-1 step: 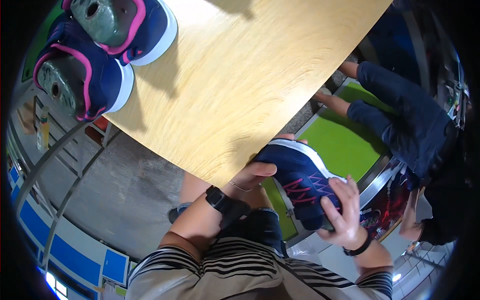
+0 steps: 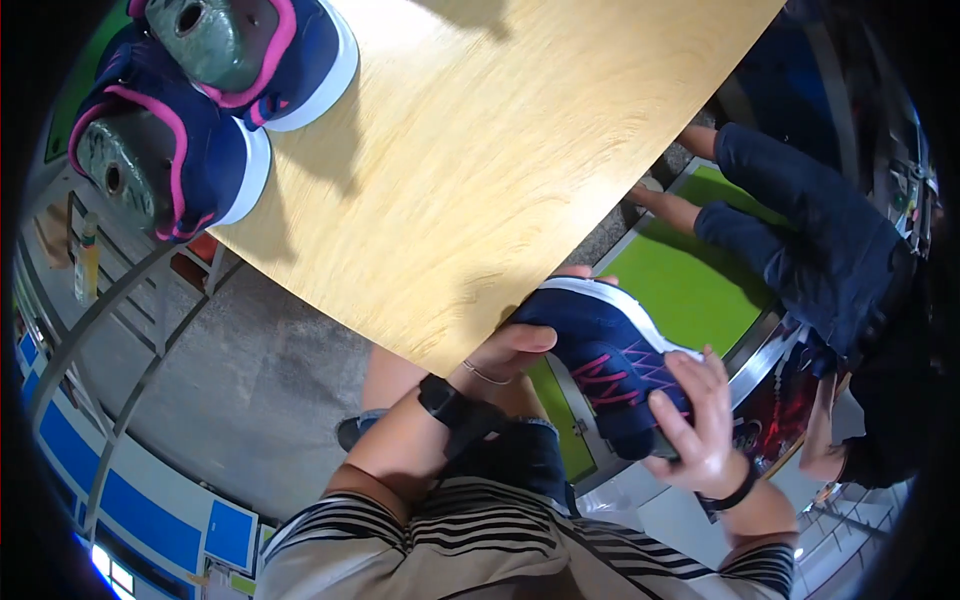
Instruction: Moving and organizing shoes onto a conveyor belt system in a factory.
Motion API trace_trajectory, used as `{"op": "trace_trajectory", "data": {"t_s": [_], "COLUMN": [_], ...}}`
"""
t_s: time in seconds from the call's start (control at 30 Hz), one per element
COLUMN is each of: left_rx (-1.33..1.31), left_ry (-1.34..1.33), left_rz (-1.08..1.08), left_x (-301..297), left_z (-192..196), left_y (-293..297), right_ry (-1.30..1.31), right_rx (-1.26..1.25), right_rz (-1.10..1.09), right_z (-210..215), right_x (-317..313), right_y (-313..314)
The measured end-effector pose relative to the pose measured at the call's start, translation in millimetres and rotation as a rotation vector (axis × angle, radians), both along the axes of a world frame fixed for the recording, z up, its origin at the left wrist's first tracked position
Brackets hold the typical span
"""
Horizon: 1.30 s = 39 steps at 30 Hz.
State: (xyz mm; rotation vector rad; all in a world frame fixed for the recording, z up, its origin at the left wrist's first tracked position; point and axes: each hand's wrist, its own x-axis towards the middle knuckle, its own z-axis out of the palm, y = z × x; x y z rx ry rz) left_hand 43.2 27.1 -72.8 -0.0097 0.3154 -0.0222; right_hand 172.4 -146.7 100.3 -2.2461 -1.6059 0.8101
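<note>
A navy sneaker (image 2: 607, 352) with pink laces and a white sole is held between my two hands, off the table's near right corner. My left hand (image 2: 510, 350) grips its toe end, thumb on the upper and fingertips showing past the sole. At the ankle end my right hand (image 2: 698, 415) closes around the side, its fingers over the sole edge and the lace area. Two matching navy sneakers with pink collars stand at the table's far left: a nearer one (image 2: 213, 150) and a farther one (image 2: 318, 70). Both have green shoe lasts (image 2: 110, 165) inside.
The wood-grain table (image 2: 450, 180) ends in a corner close to my left wrist. A green panel (image 2: 680, 275) lies beyond the held sneaker. At right another person (image 2: 800, 220) in dark clothes is close by. Metal rails (image 2: 95, 290) and a yellowish bottle (image 2: 86, 265) are at left.
My right hand and the ankle end of the sneaker have shifted slightly to the right. My left hand keeps its grip with hardly any movement.
</note>
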Motion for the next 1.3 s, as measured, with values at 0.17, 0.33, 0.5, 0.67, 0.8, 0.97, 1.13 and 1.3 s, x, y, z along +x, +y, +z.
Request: {"op": "trace_trajectory", "data": {"t_s": [0.17, 0.33, 0.5, 0.67, 0.8, 0.97, 1.13, 1.3], "left_rx": [0.037, 0.314, 0.447, 0.354, 0.246, -0.052, 0.116, 0.439], "left_ry": [-0.056, 0.233, 0.255, 0.345, 0.289, 0.149, 0.223, 0.184], "left_rz": [0.224, 0.197, 0.223, 0.149, 0.045, 0.17, 0.229, 0.217], "left_x": [2.7, -16.2, -40.7, -38.5, -35.1, -29.5, -23.0, -45.9], "left_z": [-5.2, 24.6, 22.0, 34.8, 36.8, 27.6, 27.6, 71.4], "left_y": [-10.2, -3.8, -3.7, 5.7, 15.4, 4.3, -2.5, -8.1], "right_ry": [0.001, 0.594, 1.071, 0.822, 0.486, 0.33, 0.549, 0.75], "right_rx": [-0.019, -0.031, 0.1, 0.059, 0.085, 0.081, 0.001, 0.129], "right_rz": [0.148, -0.416, -0.887, -0.821, -0.728, -0.555, -0.65, -0.662], "right_z": [4.1, -43.5, -60.6, -52.6, -31.7, -10.3, -28.1, -50.9], "right_x": [30.1, 0.4, -67.0, -94.6, -118.5, -87.9, -55.2, -76.1], "right_y": [20.3, -21.8, -24.0, -32.5, -17.8, 1.7, -7.6, -64.1]}}
